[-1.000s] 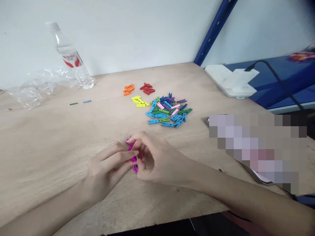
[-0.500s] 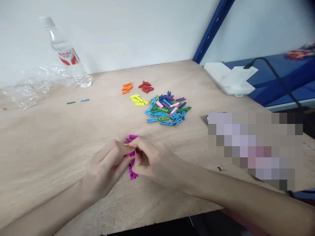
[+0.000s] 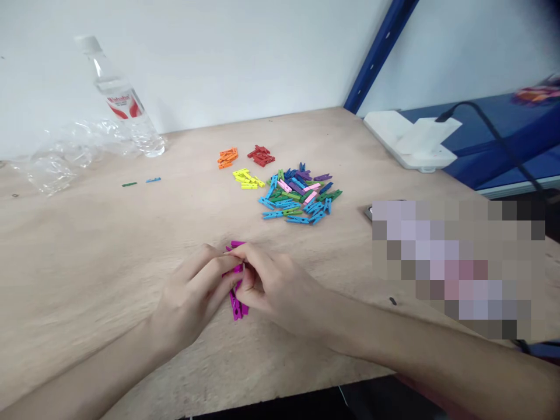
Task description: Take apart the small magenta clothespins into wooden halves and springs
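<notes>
While the mixed pile [image 3: 301, 197] lies farther back on the bench [image 3: 109, 251], all the action is nearer the front edge, where two bare hands meet over the magenta pegs [image 3: 237, 308]! The left hand [image 3: 188, 294] comes in with its thumb and fingers pinched together on a bit of magenta. Opposite it, the right hand [image 3: 284, 286] is curled in tight, forefinger reaching over the top, thumb lower down; whether it clamps a peg too, I cannot tell, as the fingers hide it. Magenta shows above the fingertips and again below them, where a few pegs lie side by side, pointing at the front edge.

Out toward the back edge, orange pegs [image 3: 227, 157] sit left of red pegs [image 3: 261, 156], with yellow pegs [image 3: 248, 179] just in front, right beside that mixed pile of blues, greens, purples and pinks. Well off to the left, a green peg [image 3: 129, 185] and a blue peg [image 3: 153, 180] lie near each other. By the back edge there, a bottle [image 3: 129, 108] with a red-and-white label stands beside crumpled clear plastic [image 3: 61, 163].

Over at the far right corner, it's a white power strip [image 3: 402, 146] with a black cable [image 3: 490, 125] plugged in!
</notes>
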{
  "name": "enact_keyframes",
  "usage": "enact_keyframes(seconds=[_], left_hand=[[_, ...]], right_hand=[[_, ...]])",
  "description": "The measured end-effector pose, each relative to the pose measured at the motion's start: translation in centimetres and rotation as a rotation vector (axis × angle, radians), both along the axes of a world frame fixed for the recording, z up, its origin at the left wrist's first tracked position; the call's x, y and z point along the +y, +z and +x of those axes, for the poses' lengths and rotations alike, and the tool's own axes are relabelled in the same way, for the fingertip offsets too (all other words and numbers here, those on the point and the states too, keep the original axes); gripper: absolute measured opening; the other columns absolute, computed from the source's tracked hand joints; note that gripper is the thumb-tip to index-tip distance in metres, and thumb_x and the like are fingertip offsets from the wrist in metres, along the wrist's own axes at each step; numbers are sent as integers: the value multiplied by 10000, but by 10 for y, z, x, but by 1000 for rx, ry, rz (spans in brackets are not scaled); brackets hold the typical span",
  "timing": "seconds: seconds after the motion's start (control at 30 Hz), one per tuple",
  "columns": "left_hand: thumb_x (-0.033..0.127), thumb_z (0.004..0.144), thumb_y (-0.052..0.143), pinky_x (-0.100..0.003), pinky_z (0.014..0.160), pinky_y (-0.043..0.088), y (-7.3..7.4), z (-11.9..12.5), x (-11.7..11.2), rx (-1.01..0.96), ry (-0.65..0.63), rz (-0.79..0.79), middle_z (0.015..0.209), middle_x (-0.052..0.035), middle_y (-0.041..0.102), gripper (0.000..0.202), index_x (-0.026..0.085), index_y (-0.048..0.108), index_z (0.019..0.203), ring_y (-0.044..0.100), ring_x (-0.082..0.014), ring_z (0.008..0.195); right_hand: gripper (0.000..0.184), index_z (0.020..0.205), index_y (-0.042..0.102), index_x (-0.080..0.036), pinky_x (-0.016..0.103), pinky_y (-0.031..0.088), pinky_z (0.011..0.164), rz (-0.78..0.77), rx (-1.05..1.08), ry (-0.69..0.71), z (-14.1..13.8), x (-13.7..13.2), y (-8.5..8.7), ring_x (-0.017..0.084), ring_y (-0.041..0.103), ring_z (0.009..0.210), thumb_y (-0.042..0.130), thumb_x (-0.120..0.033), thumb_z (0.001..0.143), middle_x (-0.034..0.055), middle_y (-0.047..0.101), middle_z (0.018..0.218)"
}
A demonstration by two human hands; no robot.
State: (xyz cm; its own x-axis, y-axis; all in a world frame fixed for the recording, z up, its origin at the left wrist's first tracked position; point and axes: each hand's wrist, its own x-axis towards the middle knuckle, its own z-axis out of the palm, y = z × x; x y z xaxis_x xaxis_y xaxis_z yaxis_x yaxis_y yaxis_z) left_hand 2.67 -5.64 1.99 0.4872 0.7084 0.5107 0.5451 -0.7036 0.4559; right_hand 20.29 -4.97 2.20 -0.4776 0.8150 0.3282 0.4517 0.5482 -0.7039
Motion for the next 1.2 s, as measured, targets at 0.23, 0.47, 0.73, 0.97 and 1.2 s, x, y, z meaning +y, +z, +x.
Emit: enact_keyframes(seconds=[0.23,0.47,0.73,0.97,1.2], left_hand=[[132,861,565,-273,683,527,2,0,5,-8,47,-98,954,-49,631,135,202,601,970,628,-165,841],[201,819,644,-250,634,579,1,-5,17,-439,79,-409,910,-40,689,120,181,637,937,667,-140,726],[243,855,600,-293,672,573,-1,-6,16,-369,73,-500,1017,-79,697,243,191,626,1091,674,-184,821],[210,902,510,-310,732,526,2,-6,20,-150,69,-337,976,-48,673,208,237,662,1041,629,-186,882],[176,906,491,-299,705,489,4,-8,19,-147,51,-257,894,-37,666,218,236,676,1002,603,-182,813]], right_hand=[[290,1049,516,-157,245,448,599,-116,55,46,4,5,3,117,569,667,478,-82,772,9,606,789],[264,1081,595,-161,340,518,829,-363,311,59,15,24,15,179,646,927,596,-229,827,85,672,1043],[140,911,704,-163,322,521,803,-452,395,52,17,31,10,163,671,846,642,-204,792,46,720,902],[102,841,726,-184,324,514,785,-435,400,-13,14,31,10,159,663,807,672,-201,756,29,722,859],[257,1019,696,-173,287,527,723,-625,436,75,16,31,11,127,653,704,665,-264,781,28,722,843]])
